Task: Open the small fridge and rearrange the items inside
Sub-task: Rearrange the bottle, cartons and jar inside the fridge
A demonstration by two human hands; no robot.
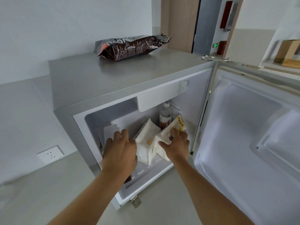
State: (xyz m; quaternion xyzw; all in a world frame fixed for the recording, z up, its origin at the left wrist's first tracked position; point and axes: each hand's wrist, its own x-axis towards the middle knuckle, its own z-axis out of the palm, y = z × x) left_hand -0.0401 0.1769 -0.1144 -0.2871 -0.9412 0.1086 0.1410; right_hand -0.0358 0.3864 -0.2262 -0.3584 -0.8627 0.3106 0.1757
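The left hand [121, 149] covers whatever's under it in the fridge [90, 88], bottle [165, 116] label is half hidden behind the packs [146, 143], door [253, 143] runs off frame.

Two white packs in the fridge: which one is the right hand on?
The right pack, with the yellow label, beside the bottle. The right hand lies on it; the left pack sits between both hands.

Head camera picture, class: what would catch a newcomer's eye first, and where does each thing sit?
Two bare arms reach into the open small fridge: the left hand spread by a white pouch, the right hand on another pouch. A bottle stands behind the pouches. On the fridge's grey top lies a dark snack bag, and the white door hangs open at right.
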